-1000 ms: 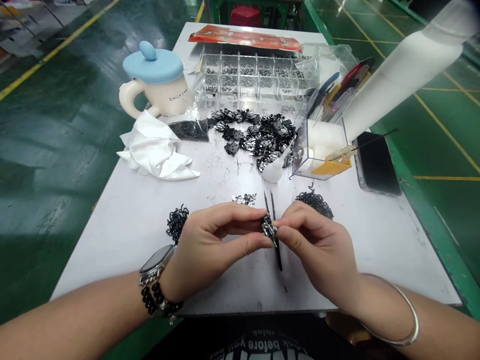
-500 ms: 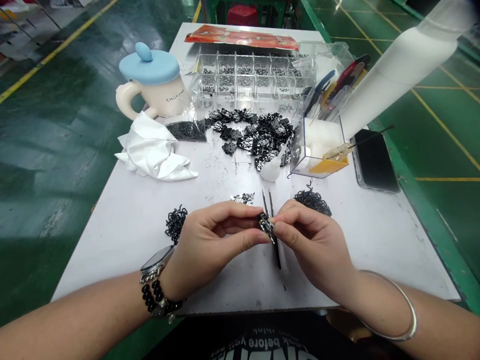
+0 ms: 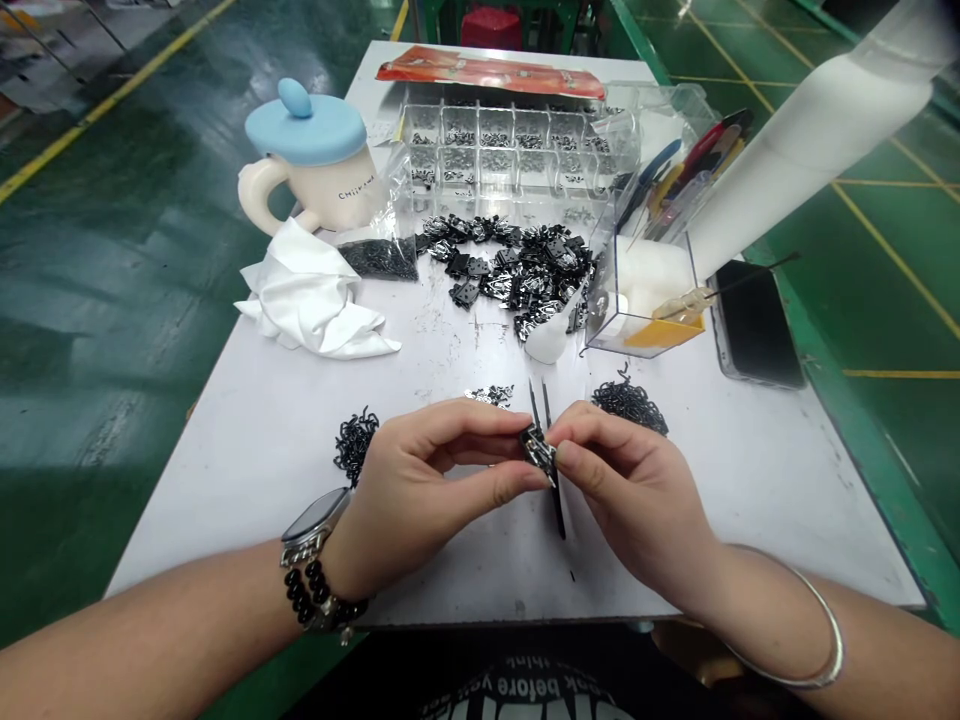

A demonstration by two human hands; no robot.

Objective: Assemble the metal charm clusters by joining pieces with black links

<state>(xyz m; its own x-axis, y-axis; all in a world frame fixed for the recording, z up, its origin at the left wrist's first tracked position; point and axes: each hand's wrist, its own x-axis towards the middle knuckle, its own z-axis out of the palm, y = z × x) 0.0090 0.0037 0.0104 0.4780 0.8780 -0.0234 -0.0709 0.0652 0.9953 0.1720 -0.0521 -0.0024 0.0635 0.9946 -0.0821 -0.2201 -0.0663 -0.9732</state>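
Note:
Between the fingertips of my left hand (image 3: 439,470) is a small black part with silver metal pieces (image 3: 538,453), pinched by thumb and forefinger. My right hand (image 3: 634,480) presses thumb and forefinger together at the right side of the same part; whether a smaller piece sits between them is hidden. Tweezers (image 3: 558,512) lie on the table just below the part, tips pointing away from me. Small silver pieces (image 3: 491,396) lie beyond my left fingers. One heap of black hook-shaped pieces (image 3: 355,445) is beside my left hand, another black heap (image 3: 628,403) beyond my right.
Farther back on the white table (image 3: 247,480) lies a pile of black-and-silver parts (image 3: 536,265). Behind it stands a clear compartment tray (image 3: 495,175). A lidded mug (image 3: 326,185) and crumpled white tissue (image 3: 311,295) are left; a tool holder (image 3: 645,300), white bottle (image 3: 810,140) and phone (image 3: 759,325) are right.
The view has shifted slightly, so everything sits a little farther right. Both hands keep almost the same pose around the small part.

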